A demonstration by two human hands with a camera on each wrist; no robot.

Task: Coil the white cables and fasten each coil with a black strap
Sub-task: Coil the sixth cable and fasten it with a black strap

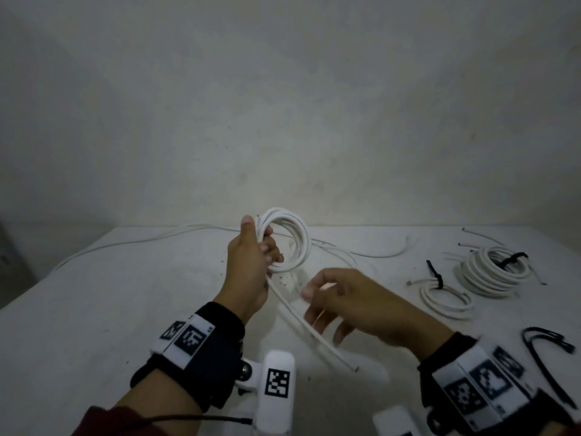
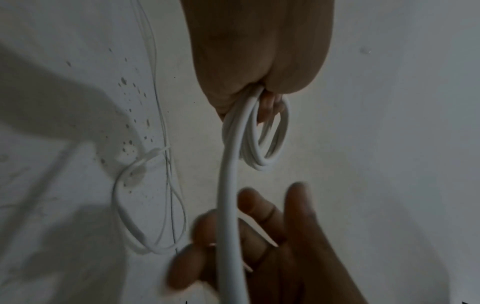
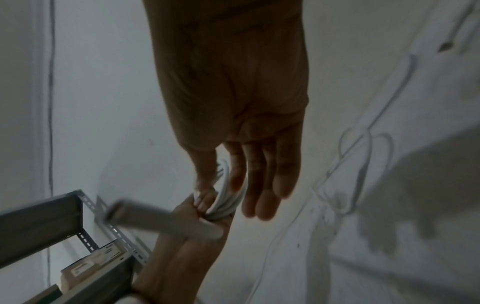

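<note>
Midway through coiling: left hand (image 1: 251,265) clenched round a round white cable coil (image 1: 287,239) held above the counter (image 1: 132,294); right hand (image 1: 349,302) loose-fingered, unclenched, beside the smooth, stiff tail (image 1: 309,330). Probably next: wrapping that tail on, then fetching a thin black strap (image 1: 548,343). Two strapped coils (image 1: 490,272) resting far right.

All three views are dim and grainy, with a bluish-grey cast. The head view darkens toward its corners and bends at the edges — the right hand (image 1: 355,305) is motion-blurred. Soft hand shadows fall on the surface (image 2: 389,144) in both wrist views.
</note>
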